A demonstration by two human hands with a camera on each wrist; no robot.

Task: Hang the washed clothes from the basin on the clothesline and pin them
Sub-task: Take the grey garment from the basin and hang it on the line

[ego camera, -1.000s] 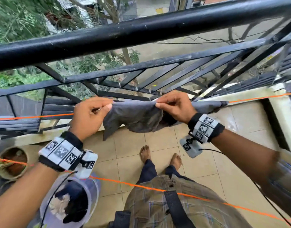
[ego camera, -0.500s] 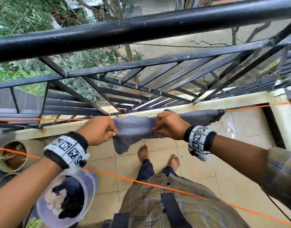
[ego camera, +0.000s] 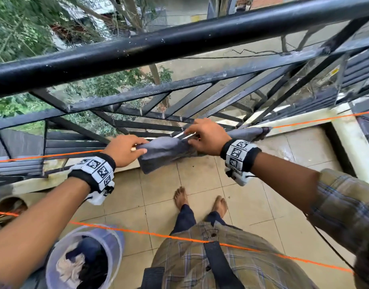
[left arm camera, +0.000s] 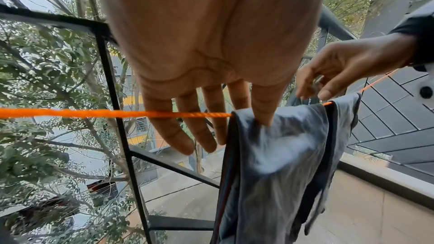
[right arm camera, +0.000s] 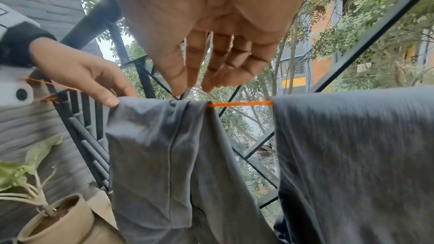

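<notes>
Tiled balcony floor (ego camera: 248, 207) is lying underfoot, a basin (ego camera: 115, 243) of clothes sitting at lower left under a second orange line (ego camera: 179, 238). Farther out, the left hand (ego camera: 123, 150), fingers loosely straight, is touching the grey garment (ego camera: 165, 153) draped over the clothesline (left arm camera: 94, 113); the right hand (ego camera: 206, 136), fingers relaxed and apart, is hovering at its other edge. Black railing (ego camera: 179, 42) is standing beyond
</notes>
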